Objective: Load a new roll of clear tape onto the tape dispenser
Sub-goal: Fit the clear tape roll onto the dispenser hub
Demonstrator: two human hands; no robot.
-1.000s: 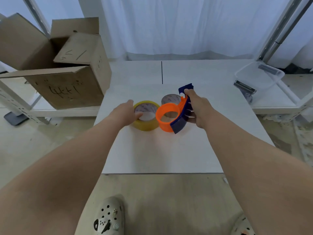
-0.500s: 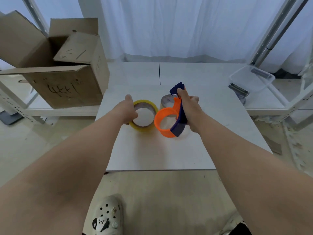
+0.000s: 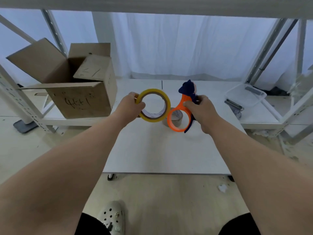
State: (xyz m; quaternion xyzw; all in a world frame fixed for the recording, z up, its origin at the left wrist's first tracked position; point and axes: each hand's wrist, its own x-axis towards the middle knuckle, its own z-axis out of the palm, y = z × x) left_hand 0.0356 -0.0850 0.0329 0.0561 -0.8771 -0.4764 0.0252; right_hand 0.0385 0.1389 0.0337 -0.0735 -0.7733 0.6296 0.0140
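Gripping the yellowish round roll of clear tape (image 3: 153, 105) by its rim, the left hand (image 3: 131, 106) holds it above the white tabletop (image 3: 160, 153); the right hand (image 3: 200, 110) clasps the orange-and-navy plastic tape dispenser (image 3: 182, 112) just beside it.

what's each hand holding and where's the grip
The left hand pinches the yellowish tape roll at its left rim, thumb inside the ring. The right hand grips the dispenser by the neck between its orange ring and blue head.
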